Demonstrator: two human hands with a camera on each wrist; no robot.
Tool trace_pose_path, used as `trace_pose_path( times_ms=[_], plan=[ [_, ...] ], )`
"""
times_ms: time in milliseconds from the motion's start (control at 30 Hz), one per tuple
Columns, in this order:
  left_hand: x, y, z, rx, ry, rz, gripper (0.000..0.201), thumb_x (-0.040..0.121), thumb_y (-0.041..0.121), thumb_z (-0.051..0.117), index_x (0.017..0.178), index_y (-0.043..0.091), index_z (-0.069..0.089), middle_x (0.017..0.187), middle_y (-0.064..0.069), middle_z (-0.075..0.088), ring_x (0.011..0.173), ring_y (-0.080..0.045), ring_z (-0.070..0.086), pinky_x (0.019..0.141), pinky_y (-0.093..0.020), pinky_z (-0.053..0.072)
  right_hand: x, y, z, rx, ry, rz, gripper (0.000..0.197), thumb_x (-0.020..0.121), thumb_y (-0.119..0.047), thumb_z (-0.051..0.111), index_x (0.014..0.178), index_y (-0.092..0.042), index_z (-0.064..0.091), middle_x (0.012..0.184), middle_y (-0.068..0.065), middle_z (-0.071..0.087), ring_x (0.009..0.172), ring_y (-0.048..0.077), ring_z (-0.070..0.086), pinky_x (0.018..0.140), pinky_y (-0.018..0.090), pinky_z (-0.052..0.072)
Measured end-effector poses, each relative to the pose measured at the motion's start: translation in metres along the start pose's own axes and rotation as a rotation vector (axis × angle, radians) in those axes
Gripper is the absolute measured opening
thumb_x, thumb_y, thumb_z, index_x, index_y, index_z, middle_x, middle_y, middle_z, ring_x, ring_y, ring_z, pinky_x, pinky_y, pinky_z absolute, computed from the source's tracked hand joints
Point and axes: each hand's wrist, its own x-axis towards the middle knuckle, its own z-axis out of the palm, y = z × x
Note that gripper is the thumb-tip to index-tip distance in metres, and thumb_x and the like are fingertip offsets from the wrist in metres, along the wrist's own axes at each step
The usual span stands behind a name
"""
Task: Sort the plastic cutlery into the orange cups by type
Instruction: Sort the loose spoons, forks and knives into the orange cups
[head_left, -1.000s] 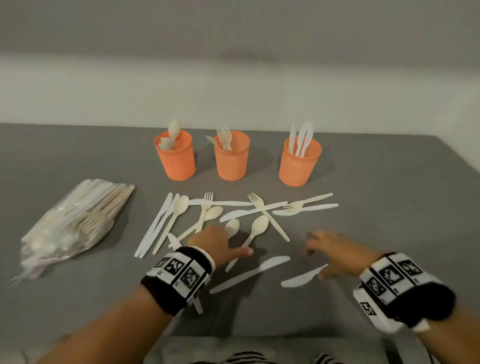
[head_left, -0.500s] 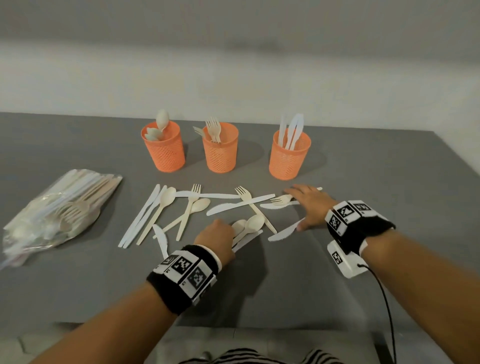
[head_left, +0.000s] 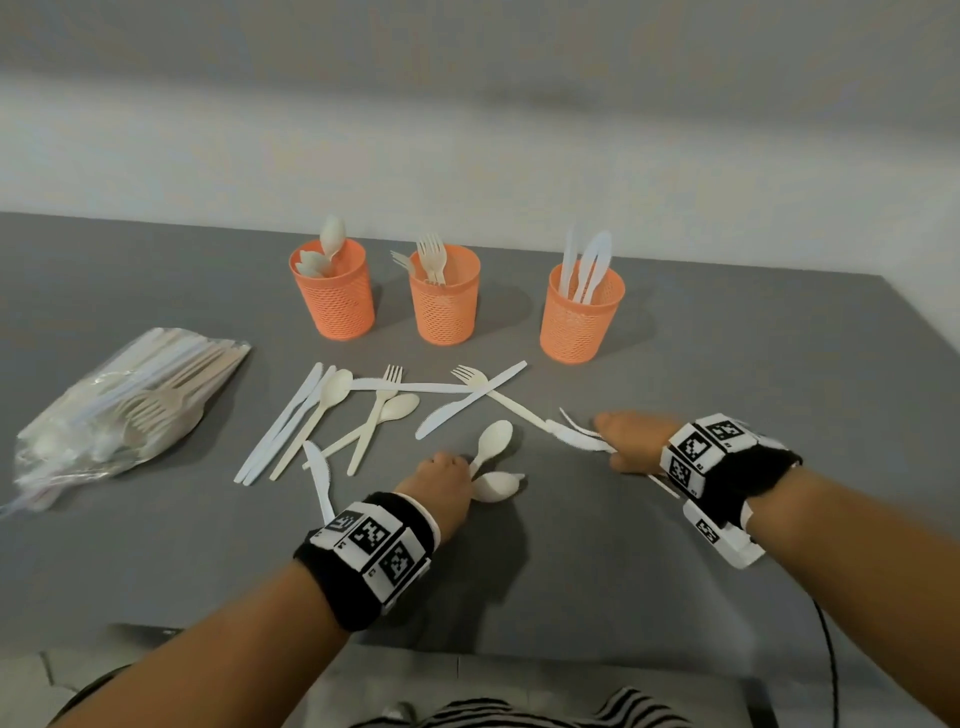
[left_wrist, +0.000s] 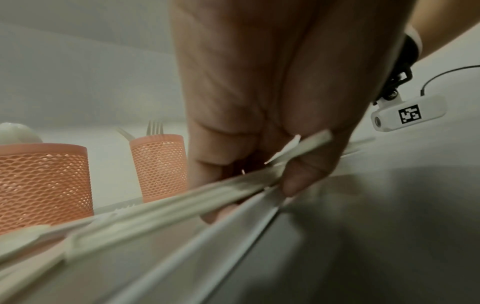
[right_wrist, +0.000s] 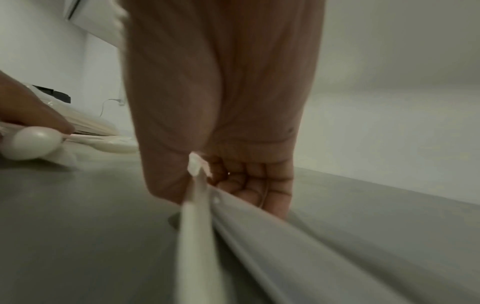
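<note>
Both hands grip cutlery: left hand (head_left: 439, 480) spoons (head_left: 493, 457), right hand (head_left: 631, 439) knives (head_left: 576, 434), matching cups toward the tabletop's far edge

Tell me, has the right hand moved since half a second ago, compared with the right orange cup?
Yes. The right hand has pulled back toward the person, farther from the right orange cup, holding knives in its fingers.
</note>
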Motion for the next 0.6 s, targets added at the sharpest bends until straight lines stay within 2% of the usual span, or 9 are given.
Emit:
trace_pose_path(
  times_ms=[67, 167, 233, 300, 367, 433, 500, 567, 600],
  plan=[
    [0.000, 0.002, -0.001, -0.049, -0.015, 0.006, 0.036, 0.094, 0.006, 0.035, 0.129, 0.000, 0.039, 0.134, -0.018, 0.044, 0.122, -0.032, 0.047, 0.100, -0.036, 0.039, -0.003, 0.001, 0.004, 0.017, -0.002, 0.015, 0.031, 0.089, -0.008, 0.044, 0.119, 0.000, 0.044, 0.111, 0.016, 0.054, 0.084, 0.025, 0.047, 0.071, 0.029, 0.034],
    [-0.001, 0.002, -0.003, -0.118, -0.014, 0.012, 0.037, 0.093, 0.006, 0.036, 0.130, 0.000, 0.038, 0.135, -0.019, 0.045, 0.123, -0.034, 0.047, 0.100, -0.038, 0.038, -0.005, 0.003, 0.008, 0.029, 0.021, 0.005, 0.029, 0.091, -0.007, 0.038, 0.118, 0.001, 0.043, 0.121, 0.017, 0.049, 0.098, 0.031, 0.053, 0.076, 0.031, 0.035],
    [-0.001, 0.000, -0.006, -0.183, -0.002, 0.021, 0.035, 0.093, 0.006, 0.037, 0.128, 0.000, 0.039, 0.133, -0.019, 0.046, 0.120, -0.034, 0.049, 0.097, -0.038, 0.039, -0.009, 0.005, 0.006, 0.078, 0.026, 0.012, 0.022, 0.093, -0.007, 0.034, 0.114, -0.003, 0.041, 0.099, 0.011, 0.053, 0.078, 0.025, 0.051, 0.070, 0.029, 0.034],
    [-0.002, -0.003, -0.011, -0.250, 0.017, 0.059, 0.032, 0.093, 0.006, 0.037, 0.124, -0.002, 0.040, 0.129, -0.020, 0.048, 0.116, -0.035, 0.050, 0.089, -0.035, 0.038, -0.011, 0.008, 0.001, 0.129, 0.039, 0.023, 0.014, 0.095, -0.009, 0.032, 0.108, -0.009, 0.037, 0.072, 0.002, 0.043, 0.059, 0.016, 0.040, 0.059, 0.029, 0.032],
    [-0.003, -0.009, -0.016, -0.333, 0.069, 0.108, 0.022, 0.094, 0.008, 0.038, 0.115, 0.003, 0.040, 0.109, -0.018, 0.051, 0.098, -0.033, 0.051, 0.074, -0.030, 0.033, -0.012, 0.007, -0.008, 0.218, 0.109, 0.006, 0.006, 0.097, -0.013, 0.032, 0.103, -0.012, 0.031, 0.072, 0.003, 0.042, 0.061, 0.018, 0.041, 0.061, 0.029, 0.031],
    [0.000, -0.015, -0.018, -0.515, 0.148, 0.138, 0.010, 0.094, 0.010, 0.038, 0.104, 0.009, 0.035, 0.084, -0.007, 0.044, 0.081, -0.025, 0.043, 0.064, -0.027, 0.029, -0.012, -0.002, -0.018, 0.431, 0.226, -0.070, 0.008, 0.098, -0.015, 0.033, 0.107, -0.015, 0.032, 0.079, 0.002, 0.045, 0.067, 0.017, 0.044, 0.063, 0.029, 0.034],
    [0.005, -0.019, -0.020, -0.778, 0.245, 0.120, 0.006, 0.094, 0.016, 0.040, 0.094, 0.013, 0.035, 0.071, 0.002, 0.038, 0.076, -0.021, 0.040, 0.066, -0.028, 0.033, -0.014, -0.026, -0.028, 0.736, 0.279, -0.163, 0.012, 0.099, -0.016, 0.034, 0.110, -0.017, 0.037, 0.073, -0.002, 0.046, 0.060, 0.011, 0.044, 0.057, 0.024, 0.039],
    [0.007, -0.017, -0.025, -1.052, 0.362, 0.063, 0.019, 0.091, 0.031, 0.044, 0.079, 0.018, 0.037, 0.066, 0.001, 0.040, 0.066, -0.021, 0.042, 0.067, -0.037, 0.040, -0.016, -0.057, -0.039, 1.017, 0.286, -0.238, 0.009, 0.099, -0.014, 0.034, 0.094, -0.016, 0.040, 0.070, 0.001, 0.048, 0.055, 0.009, 0.048, 0.056, 0.021, 0.046],
    [0.006, -0.017, -0.029, -1.144, 0.421, 0.049, 0.026, 0.091, 0.035, 0.047, 0.073, 0.019, 0.039, 0.062, 0.000, 0.044, 0.059, -0.020, 0.044, 0.064, -0.035, 0.044, -0.016, -0.073, -0.044, 1.153, 0.283, -0.268, 0.011, 0.099, -0.014, 0.034, 0.090, -0.015, 0.041, 0.072, 0.003, 0.050, 0.056, 0.008, 0.051, 0.060, 0.021, 0.049]
  ],
)
